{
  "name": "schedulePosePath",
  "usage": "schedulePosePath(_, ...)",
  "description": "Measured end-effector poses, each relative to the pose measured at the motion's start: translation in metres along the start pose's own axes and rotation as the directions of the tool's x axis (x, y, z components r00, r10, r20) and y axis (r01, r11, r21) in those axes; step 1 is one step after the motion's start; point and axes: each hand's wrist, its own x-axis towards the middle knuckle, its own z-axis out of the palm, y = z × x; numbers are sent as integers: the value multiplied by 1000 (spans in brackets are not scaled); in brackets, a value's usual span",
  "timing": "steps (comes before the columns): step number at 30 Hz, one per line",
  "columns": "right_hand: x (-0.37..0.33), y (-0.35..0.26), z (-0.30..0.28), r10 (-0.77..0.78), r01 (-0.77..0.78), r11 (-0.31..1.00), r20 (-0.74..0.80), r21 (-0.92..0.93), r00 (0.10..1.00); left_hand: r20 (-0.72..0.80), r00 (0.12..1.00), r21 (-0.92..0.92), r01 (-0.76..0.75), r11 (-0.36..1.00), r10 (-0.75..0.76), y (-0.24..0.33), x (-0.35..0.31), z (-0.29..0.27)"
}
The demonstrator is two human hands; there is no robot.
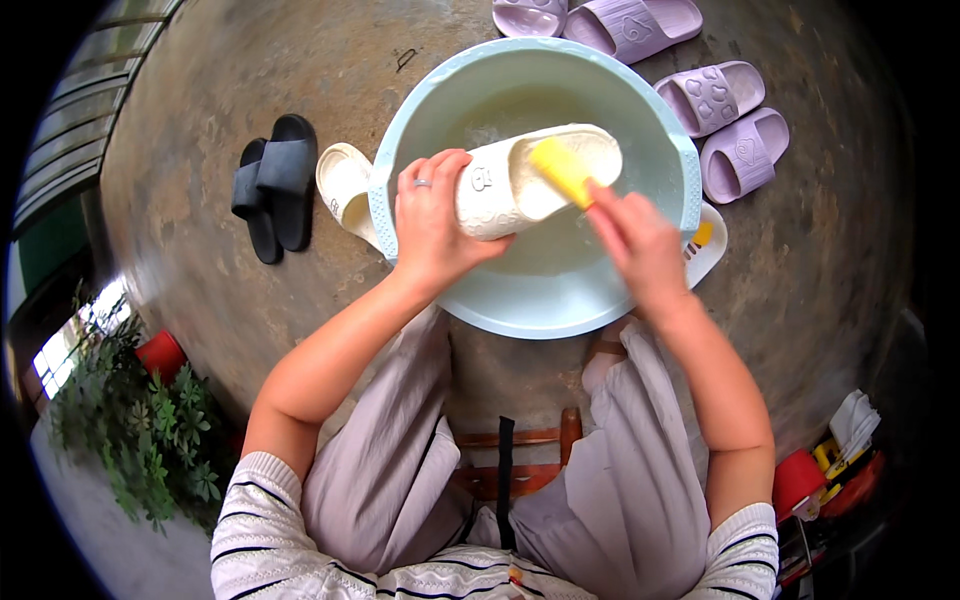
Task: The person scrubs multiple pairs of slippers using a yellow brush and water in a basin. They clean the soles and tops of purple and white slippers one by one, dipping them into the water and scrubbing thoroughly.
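A white slide slipper (490, 185) is held over a pale blue basin (540, 318) by my left hand (432, 215), whose fingers wrap round its toe end. In my right hand (640, 240) is a yellow scrubbing brush (562, 170), its head resting on the slipper's inner sole. The right hand and the brush are slightly blurred. Cloudy water (560, 250) lies in the basin below. The brush's bristles are hidden from this side.
Against the basin's left side lies another white slipper (345, 185), beside dark slides (290, 185). Lilac slippers (715, 95) sit at the far right. A white sandal (708, 250) lies partly under the basin's right rim. A leafy plant (150, 430) stands at lower left, red containers (798, 480) at lower right.
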Motion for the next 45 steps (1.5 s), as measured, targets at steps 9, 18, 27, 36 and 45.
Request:
schedulePosePath(9,-8,-5,16,-51,51,999,-41,8,998,-55,997,100,-40,994,45,7,-3,-6)
schedulePosePath(18,-19,12,24,46,-47,999,-69,-2,997,-14,991,272,-121,955,130,13,-4,-15)
schedulePosePath(27,4,-10,-41,209,-143,917,-145,372,967,765,521,-524,845,104,-379,22,12,-18)
schedulePosePath(36,0,28,18,219,-137,899,-155,417,963,886,386,-184,801,-570,256,23,7,3)
schedulePosePath(45,-19,-8,16,89,-85,922,7,379,996,890,431,-239,722,-649,152,5,11,-3)
